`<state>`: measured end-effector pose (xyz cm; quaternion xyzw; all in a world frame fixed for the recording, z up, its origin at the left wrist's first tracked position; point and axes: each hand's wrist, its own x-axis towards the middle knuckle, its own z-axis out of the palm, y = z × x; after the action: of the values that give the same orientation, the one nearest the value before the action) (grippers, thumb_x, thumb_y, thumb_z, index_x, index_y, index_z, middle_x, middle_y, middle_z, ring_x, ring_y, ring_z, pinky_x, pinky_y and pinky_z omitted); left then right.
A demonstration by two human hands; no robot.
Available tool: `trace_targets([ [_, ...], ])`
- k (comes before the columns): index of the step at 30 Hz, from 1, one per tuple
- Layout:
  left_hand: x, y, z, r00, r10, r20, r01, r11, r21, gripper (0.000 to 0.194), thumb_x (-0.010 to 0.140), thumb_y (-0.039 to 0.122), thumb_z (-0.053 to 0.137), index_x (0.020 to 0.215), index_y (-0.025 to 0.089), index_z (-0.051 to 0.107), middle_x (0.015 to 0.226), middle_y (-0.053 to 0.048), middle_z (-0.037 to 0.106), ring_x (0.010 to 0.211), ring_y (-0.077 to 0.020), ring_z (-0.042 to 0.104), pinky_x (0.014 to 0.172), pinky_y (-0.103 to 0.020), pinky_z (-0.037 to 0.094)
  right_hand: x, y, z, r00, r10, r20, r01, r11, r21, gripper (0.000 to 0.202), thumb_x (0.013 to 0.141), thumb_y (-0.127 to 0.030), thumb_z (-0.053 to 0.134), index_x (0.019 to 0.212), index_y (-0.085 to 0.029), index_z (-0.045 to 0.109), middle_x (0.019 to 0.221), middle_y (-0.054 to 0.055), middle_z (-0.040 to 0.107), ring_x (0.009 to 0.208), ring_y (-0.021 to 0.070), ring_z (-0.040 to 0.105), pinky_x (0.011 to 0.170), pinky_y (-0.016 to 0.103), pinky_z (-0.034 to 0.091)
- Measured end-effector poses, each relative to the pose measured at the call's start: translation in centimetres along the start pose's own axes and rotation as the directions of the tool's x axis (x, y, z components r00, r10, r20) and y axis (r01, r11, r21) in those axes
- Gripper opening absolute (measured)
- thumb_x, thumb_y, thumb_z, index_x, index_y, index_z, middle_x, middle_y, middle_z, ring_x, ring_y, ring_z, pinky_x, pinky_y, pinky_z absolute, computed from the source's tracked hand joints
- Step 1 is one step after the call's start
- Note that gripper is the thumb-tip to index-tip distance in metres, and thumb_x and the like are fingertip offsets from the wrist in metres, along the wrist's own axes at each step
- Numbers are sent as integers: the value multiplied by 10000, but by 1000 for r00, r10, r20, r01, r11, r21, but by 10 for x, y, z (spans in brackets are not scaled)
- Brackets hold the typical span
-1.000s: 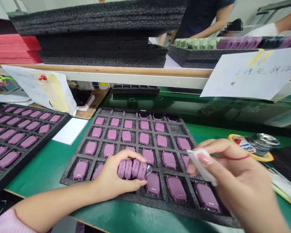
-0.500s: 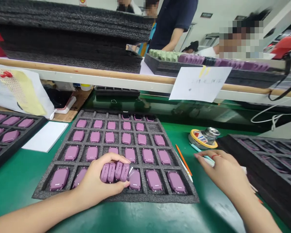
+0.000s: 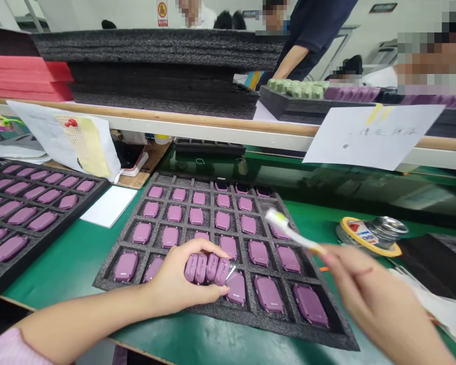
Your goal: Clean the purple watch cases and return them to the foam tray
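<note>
Several purple watch cases (image 3: 207, 268) stand side by side in my left hand (image 3: 182, 284), its fingers and thumb wrapped round them, over the front of a black foam tray (image 3: 220, 318). Bits of clear film stick out at their right end. The tray's compartments hold more purple cases (image 3: 268, 294). My right hand (image 3: 376, 294), over the tray's right side, grips a white toothbrush (image 3: 294, 234) by its handle. The brush head points left, above the tray and apart from the held cases. Motion blurs the right hand a little.
A second tray (image 3: 99, 188) of purple cases lies at the left, beside a white pad (image 3: 110, 205). At the right is a round glass bottle (image 3: 391, 228) with a yellow ring. A shelf (image 3: 213, 117) with stacked foam crosses behind; people stand beyond.
My right hand, empty-looking near the bottle before, now holds the toothbrush up over the tray. The view has shifted left. My left hand still holds the cases.
</note>
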<state>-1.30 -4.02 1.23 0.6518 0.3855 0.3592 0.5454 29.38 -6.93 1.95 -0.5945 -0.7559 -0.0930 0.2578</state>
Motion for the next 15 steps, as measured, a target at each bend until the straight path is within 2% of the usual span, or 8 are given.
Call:
trace_targets([
  [2, 0, 0, 0, 1000, 21, 10, -21, 999, -33, 392, 653, 183, 841, 1010, 205, 682, 1081, -82, 733, 1029, -289, 699, 940, -444, 515, -7, -32, -3, 965, -259, 28, 248, 946, 208, 273, 1024, -342, 404, 858, -257, 604, 600, -16, 632, 469, 130, 599, 459, 207, 467],
  [4, 0, -1, -1, 999, 44, 16, -43, 998, -51, 405, 645, 163, 839, 1015, 200, 679, 1079, -84, 735, 1032, -288, 700, 942, -440, 517, -12, -50, -1, 944, -321, 79, 291, 920, 261, 293, 1030, -309, 417, 826, -245, 617, 599, -27, 648, 459, 114, 605, 463, 187, 468],
  [7, 0, 0, -1, 999, 30, 30, -29, 999, -45, 382, 657, 178, 840, 1002, 193, 678, 1071, -92, 737, 1033, -294, 702, 947, -448, 520, -12, -52, -1, 974, -217, 71, 203, 965, 166, 293, 1032, -315, 428, 882, -231, 666, 756, 13, 758, 562, 136, 706, 519, 185, 517],
  [9, 0, 0, -1, 999, 28, 34, -27, 999, -42, 379, 658, 182, 842, 1000, 191, 681, 1070, -97, 739, 1032, -298, 704, 945, -450, 526, -10, -49, -4, 975, -209, 75, 192, 962, 193, 327, 1036, -339, 419, 858, -234, 672, 726, 7, 751, 536, 130, 697, 494, 180, 508],
  [12, 0, 1, -1, 997, 66, 40, -64, 996, -60, 406, 641, 151, 840, 1012, 190, 679, 1065, -94, 744, 1017, -290, 710, 927, -433, 540, -9, -49, -10, 947, -280, 157, 222, 924, 311, 362, 1033, -346, 427, 771, -249, 657, 586, -34, 672, 447, 104, 630, 444, 172, 475],
  [15, 0, 2, -2, 997, 63, 32, -61, 996, -60, 385, 659, 164, 840, 1005, 189, 674, 1057, -92, 745, 1009, -278, 716, 920, -415, 549, -10, -49, -12, 979, -184, 91, 159, 959, 234, 297, 1013, -365, 477, 832, -248, 681, 696, -20, 744, 522, 113, 690, 499, 161, 518],
])
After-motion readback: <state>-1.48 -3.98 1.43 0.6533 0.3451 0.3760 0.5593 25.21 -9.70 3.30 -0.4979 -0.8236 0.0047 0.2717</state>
